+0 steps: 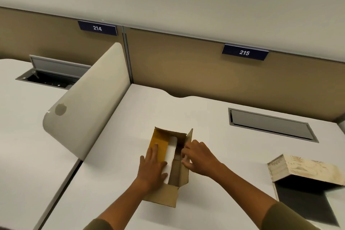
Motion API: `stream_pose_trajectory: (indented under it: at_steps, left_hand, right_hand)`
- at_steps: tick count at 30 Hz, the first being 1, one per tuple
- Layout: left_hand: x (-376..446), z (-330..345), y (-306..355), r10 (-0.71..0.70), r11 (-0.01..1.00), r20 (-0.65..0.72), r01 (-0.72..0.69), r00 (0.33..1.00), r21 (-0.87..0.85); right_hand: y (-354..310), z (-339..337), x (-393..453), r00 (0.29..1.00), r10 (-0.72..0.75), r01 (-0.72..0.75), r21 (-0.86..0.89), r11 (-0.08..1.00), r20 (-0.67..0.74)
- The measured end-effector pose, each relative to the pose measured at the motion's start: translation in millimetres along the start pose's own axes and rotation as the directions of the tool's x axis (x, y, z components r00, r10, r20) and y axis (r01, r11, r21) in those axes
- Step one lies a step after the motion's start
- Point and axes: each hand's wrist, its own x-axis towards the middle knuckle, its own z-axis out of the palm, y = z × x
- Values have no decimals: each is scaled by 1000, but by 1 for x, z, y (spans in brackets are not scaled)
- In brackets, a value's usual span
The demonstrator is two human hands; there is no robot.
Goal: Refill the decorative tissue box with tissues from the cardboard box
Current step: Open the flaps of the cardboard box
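Extraction step in hand: opened brown cardboard box [169,170] near the tabletop [205,121] front edge is steadied by the flat, spread left hand [152,169], its right flap pinched by the right hand [198,157]; white tissue stack [170,157] must next be gripped and lifted toward the cream patterned decorative tissue box [306,169] at the right edge.

Open-plan office, numbered workstations. White desk [186,110] backed by a tan partition [186,65] with blue number plates: 214 [97,28] and 215 [244,52]. Rounded divider [87,102] splits this desk from the next one. Cable hatch [270,124] shut near the desk's far right; neighbour's hatch [54,73] open.
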Motion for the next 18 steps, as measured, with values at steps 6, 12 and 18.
stream_pose_trajectory:
  at_steps: [6, 12, 18]
  left_hand:
    - [13, -7, 11, -39, 999, 6, 39, 999, -19]
    - [2, -29, -5, -3, 940, -30, -8, 1000, -342]
    - [-12, -60, -41, -149, 899, -132, 78, 980, -431]
  right_hand:
    - [2, 9, -14, 989, 74, -51, -174, 983, 129]
    - [-12, 28, -6, 946, 58, -8, -156, 988, 320]
    - [-16, 41, 3, 909, 166, -212, 81, 974, 382]
